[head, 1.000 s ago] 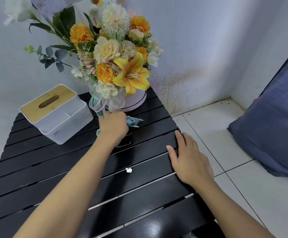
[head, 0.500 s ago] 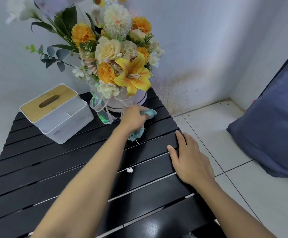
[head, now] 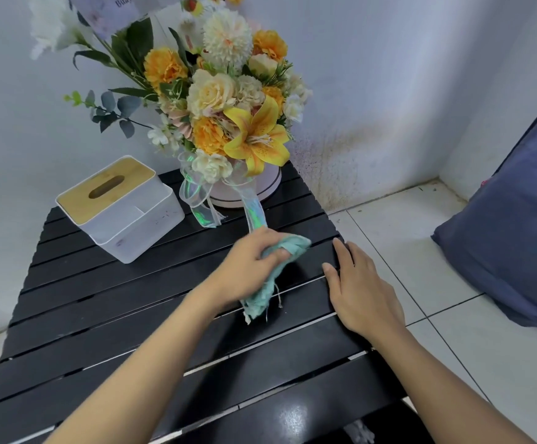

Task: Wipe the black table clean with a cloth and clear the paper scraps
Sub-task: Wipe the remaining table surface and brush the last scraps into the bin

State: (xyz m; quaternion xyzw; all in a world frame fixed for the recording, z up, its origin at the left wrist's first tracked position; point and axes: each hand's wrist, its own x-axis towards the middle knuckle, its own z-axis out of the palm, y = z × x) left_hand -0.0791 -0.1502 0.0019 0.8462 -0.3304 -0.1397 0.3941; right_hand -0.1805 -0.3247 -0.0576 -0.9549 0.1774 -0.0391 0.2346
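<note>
The black slatted table (head: 126,318) fills the lower left of the head view. My left hand (head: 251,262) grips a crumpled teal cloth (head: 296,246) and presses it on the slats just in front of the flower box. The cloth's frayed tail (head: 259,304) trails toward me. A small white bit (head: 247,321) shows at the tail's tip; I cannot tell whether it is a paper scrap or a loose thread. My right hand (head: 358,291) lies flat with straight fingers on the table's right edge.
A white tissue box with a wooden lid (head: 118,208) stands at the back left. A round pink box of flowers (head: 267,187) with a ribbon (head: 254,213) stands at the back. Right of the table are white floor tiles (head: 427,251) and a blue cushion (head: 517,238).
My left hand has swept the cloth to the right and toward me, away from the ribbon. The cloth's tail now reaches where the white scrap lay. My right hand has stayed put.
</note>
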